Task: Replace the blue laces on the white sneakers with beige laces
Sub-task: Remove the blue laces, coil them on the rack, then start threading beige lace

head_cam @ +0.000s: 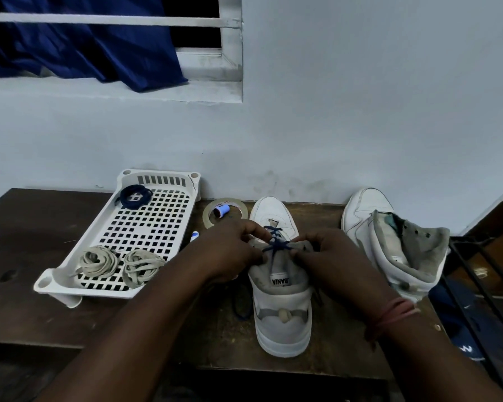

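A white sneaker (282, 309) stands in the middle of the dark wooden table, heel toward me, with a blue lace (277, 241) crossing its upper eyelets. My left hand (233, 250) pinches the lace at the shoe's left side. My right hand (328, 253) pinches it at the right side. A second white sneaker (369, 216) without a lace stands to the right, its tongue pulled up. Two beige lace bundles (119, 264) lie at the near end of a white perforated tray (145, 224). A coiled blue lace (134, 196) lies at the tray's far end.
A tape roll (208, 219) with a small blue cap inside it lies behind my left hand. A loose end of blue lace (241, 303) trails on the table left of the shoe. A black metal rack (476, 285) stands at the right edge. The wall is close behind.
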Motion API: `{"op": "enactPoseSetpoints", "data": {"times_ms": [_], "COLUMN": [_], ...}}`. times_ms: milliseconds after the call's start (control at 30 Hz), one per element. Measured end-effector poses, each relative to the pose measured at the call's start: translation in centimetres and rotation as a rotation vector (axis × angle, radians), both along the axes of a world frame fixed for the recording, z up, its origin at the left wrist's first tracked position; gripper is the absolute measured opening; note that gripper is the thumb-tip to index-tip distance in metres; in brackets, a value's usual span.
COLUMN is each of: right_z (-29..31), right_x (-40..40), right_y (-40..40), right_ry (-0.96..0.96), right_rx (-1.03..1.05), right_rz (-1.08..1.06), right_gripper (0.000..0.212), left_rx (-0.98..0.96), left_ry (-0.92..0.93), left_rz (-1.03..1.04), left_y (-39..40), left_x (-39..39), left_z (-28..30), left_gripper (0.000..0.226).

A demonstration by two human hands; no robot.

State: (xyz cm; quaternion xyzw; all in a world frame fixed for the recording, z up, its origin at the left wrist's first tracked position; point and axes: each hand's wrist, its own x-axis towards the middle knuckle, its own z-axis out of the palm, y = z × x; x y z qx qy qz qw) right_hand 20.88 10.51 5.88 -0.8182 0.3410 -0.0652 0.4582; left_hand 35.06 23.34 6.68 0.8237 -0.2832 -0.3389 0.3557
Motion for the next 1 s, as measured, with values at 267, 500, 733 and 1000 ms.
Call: {"op": "enactPoseSetpoints", "data": {"times_ms": [267, 500, 733, 1000], "right_z": [0.4, 0.0, 0.0, -0.2], "right_x": [-0.3, -0.7, -0.4, -0.1], "right_y": [0.1, 0.4, 0.5, 0.3], "right_ry": [-0.077, -0.075, -0.067, -0.081], "right_rx": [0.311, 0.138, 0.061, 0.141], "right_rz": [-0.201, -0.107, -0.104, -0.179], "right_gripper": [0.028, 0.033, 0.048, 0.049], "left_rx": [-0.029, -0.21, -0.215, -0.347], "left_ry": [-0.11, -0.79, -0.807, -0.185], "left_rz": [-0.061, -0.185, -0.07, 0.376], "left_y": [0.2, -0.5, -1.1, -0.8], "left_x": [0.2, -2.3, -2.5, -1.4], "left_z": [-0.4, -0.8, -1.3, -0.2], "left_gripper": [0.055, 0.026, 0.012, 0.01]}}
